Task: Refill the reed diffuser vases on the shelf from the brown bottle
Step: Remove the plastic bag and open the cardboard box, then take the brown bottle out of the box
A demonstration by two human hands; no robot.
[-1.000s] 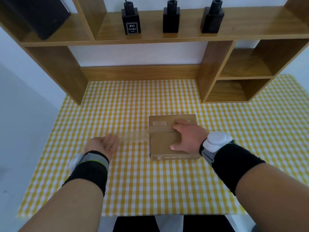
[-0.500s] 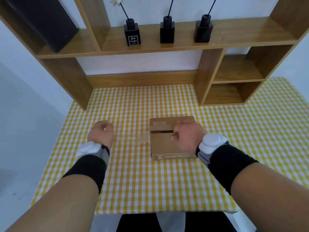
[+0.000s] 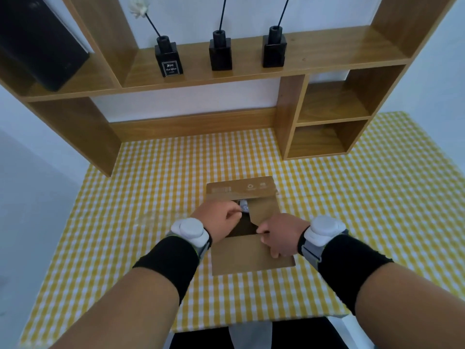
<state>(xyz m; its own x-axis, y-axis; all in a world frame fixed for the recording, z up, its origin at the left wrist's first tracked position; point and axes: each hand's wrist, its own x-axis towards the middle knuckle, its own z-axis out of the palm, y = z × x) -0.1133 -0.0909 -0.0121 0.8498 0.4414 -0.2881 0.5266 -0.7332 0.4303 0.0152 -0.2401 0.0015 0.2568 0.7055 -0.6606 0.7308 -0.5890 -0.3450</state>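
Observation:
A brown cardboard box [image 3: 241,190] lies on the yellow checked tablecloth [image 3: 151,197], its top flaps parted. My left hand [image 3: 219,219] pinches the left side of the opening, and my right hand [image 3: 281,235] grips the near flap. Something white [image 3: 243,206] shows in the dark gap; the brown bottle is not visible. Three black square diffuser vases stand on the wooden shelf [image 3: 327,54]: a labelled one [image 3: 168,60] with a white flower reed, a middle one [image 3: 220,54] and a right one [image 3: 274,50], each with a thin black reed.
A large black box [image 3: 37,44] leans in the shelf's left compartment. Two open cubbies [image 3: 324,122] sit at the right under the shelf. White walls flank the table, and the table's front edge is close to my body.
My left hand moved right from the cloth to the box. Both hands now pull the flaps apart, and the box has opened. The view tilted up, showing more of the reeds.

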